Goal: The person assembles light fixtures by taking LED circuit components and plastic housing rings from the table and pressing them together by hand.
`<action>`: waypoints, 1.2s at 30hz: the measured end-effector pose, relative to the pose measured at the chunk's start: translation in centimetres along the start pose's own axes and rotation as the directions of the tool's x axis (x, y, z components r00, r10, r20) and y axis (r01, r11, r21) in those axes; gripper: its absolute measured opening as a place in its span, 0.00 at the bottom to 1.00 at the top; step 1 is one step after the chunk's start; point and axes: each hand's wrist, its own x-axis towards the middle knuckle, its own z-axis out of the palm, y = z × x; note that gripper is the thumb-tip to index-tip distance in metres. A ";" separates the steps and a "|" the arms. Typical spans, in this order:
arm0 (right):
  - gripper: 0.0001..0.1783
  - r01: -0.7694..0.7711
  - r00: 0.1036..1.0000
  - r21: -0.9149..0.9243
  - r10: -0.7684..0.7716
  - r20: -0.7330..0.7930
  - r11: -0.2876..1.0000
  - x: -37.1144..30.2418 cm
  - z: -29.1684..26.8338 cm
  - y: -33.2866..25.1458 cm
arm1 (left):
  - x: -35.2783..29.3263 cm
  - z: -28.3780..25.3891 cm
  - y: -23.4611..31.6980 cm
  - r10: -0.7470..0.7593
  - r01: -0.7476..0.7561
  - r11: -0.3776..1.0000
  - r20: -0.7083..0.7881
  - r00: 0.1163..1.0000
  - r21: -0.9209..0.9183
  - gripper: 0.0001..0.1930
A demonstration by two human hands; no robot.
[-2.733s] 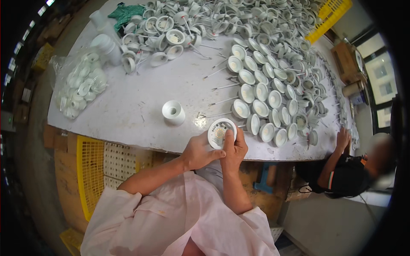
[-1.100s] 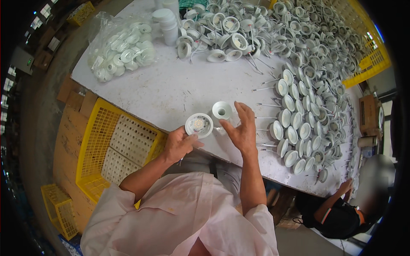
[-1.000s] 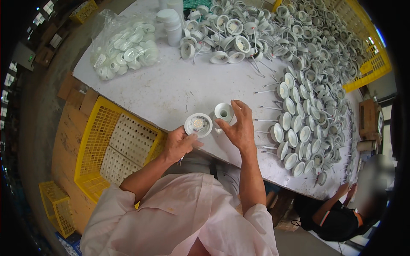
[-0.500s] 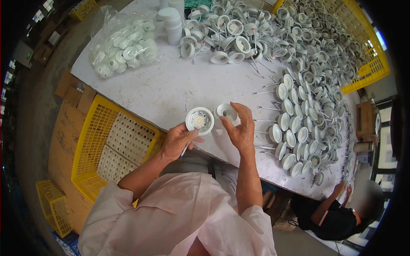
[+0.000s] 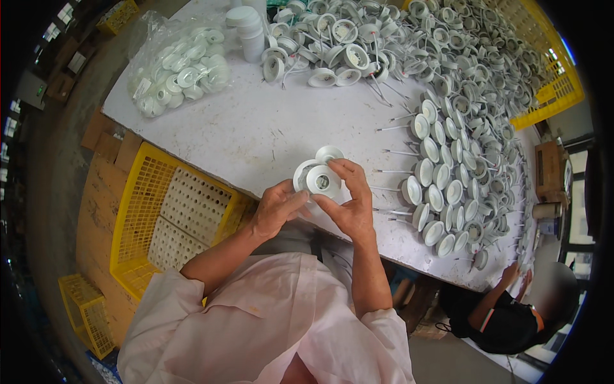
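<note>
Head view: we hold a round white lamp (image 5: pixel 299 174) and a flared white cup (image 5: pixel 323 182) mid-frame.
Our left hand (image 5: pixel 277 208) grips the lamp's rim; our right hand (image 5: pixel 350 201) pinches the cup in front of it, hiding much of its face. We judge that the cup could slip or scrape the lamp if our fingertip pinch tilts. The lamp looks shallow and pale; the cup looks smooth, with a central opening.

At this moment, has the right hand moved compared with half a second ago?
Yes, the right hand has moved left, farther from the rows of white lamps.
</note>
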 end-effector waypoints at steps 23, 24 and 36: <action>0.14 -0.329 0.924 0.279 0.369 -0.102 0.902 -2.8 0.0 0.3 | -0.4 2.6 -0.1 0.178 -0.105 0.856 -0.097 0.979 0.507 0.17; 0.12 -0.338 0.915 0.284 0.384 -0.125 0.897 -2.9 0.1 0.3 | -0.4 2.8 0.0 0.202 -0.111 0.825 -0.105 0.974 0.554 0.17; 0.08 -0.306 0.902 0.231 0.359 -0.242 0.924 -3.7 0.5 0.8 | 0.2 3.3 0.3 0.154 -0.074 0.803 -0.085 0.984 0.591 0.13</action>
